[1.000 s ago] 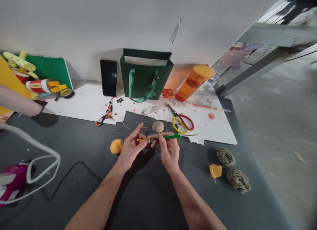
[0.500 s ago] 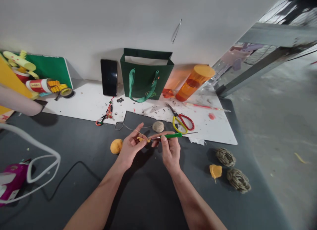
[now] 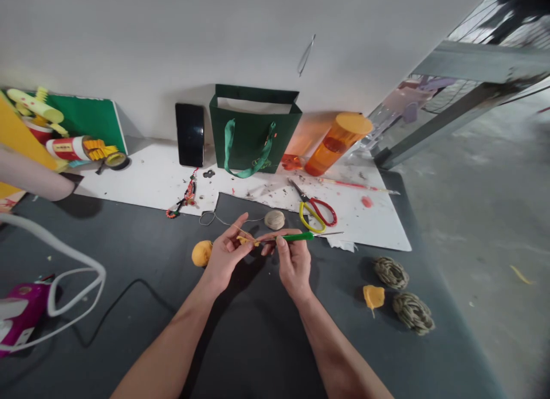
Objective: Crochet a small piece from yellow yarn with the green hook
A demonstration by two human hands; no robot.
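Observation:
My left hand (image 3: 224, 259) pinches a small piece of yellow crochet (image 3: 246, 240), with a strand of yarn running over its raised forefinger. In my right hand (image 3: 294, 265) is a crochet hook with a green handle (image 3: 299, 237); the hook's tip meets the yellow piece between both hands. A ball of yellow yarn (image 3: 201, 254) lies just left of my left hand. Beyond my hands rests a beige yarn ball (image 3: 274, 219), a thin thread trailing from it to the left.
Scissors (image 3: 315, 210) with red and yellow handles lie behind my right hand. A green paper bag (image 3: 253, 135), a phone (image 3: 190, 135) and an orange bottle (image 3: 337, 144) stand along the wall. Grey-brown crocheted pieces (image 3: 413, 313) and a yellow one (image 3: 373, 297) lie at right.
My right hand and the hook have shifted slightly left, closer to the yellow piece. My left hand keeps its hold, almost unmoved.

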